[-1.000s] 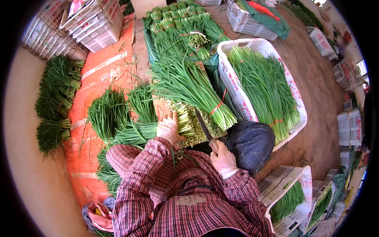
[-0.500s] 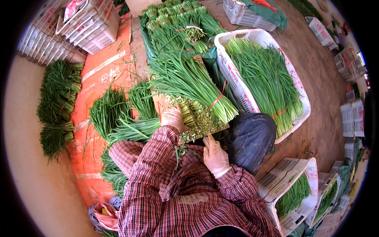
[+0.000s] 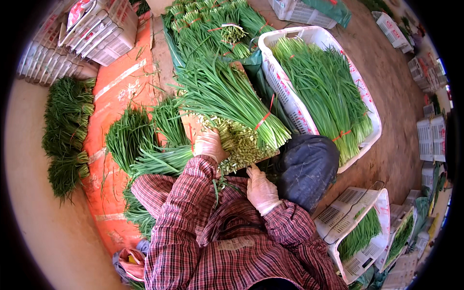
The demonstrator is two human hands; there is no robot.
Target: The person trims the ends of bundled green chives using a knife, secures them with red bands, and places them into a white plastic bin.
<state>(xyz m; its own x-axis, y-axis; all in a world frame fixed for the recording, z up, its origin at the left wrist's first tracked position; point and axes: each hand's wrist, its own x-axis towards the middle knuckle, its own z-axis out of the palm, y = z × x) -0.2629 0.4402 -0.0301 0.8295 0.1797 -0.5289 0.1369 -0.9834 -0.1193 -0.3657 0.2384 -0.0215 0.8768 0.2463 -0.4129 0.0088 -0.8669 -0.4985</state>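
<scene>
My left hand [image 3: 210, 146], in a thin pale glove, is closed around the stalk end of a loose bunch of garlic chives [image 3: 162, 161] at the near left of a wooden board [image 3: 190, 126]. Cut stalk bits [image 3: 240, 149] cover the board beside it. My right hand [image 3: 262, 190], gloved too, is closed low at the board's near edge; what its fingers hold is hidden. Across the board lies a large chive bunch [image 3: 227, 99] tied with a red band [image 3: 263, 119], its pale ends pointing near right.
A white crate [image 3: 313, 114] of chives stands at my right, beside my dark-covered knee [image 3: 309, 162]. Tied bunches [image 3: 208, 29] are piled beyond the board. More chives [image 3: 67, 135] lie along the left wall. Stacked crates [image 3: 108, 36] stand far left; a tilted crate [image 3: 355, 208] is near right.
The view has shifted slightly. Stalk ends that stuck out to the right of my left hand now show as loose bits. My right hand has moved slightly left.
</scene>
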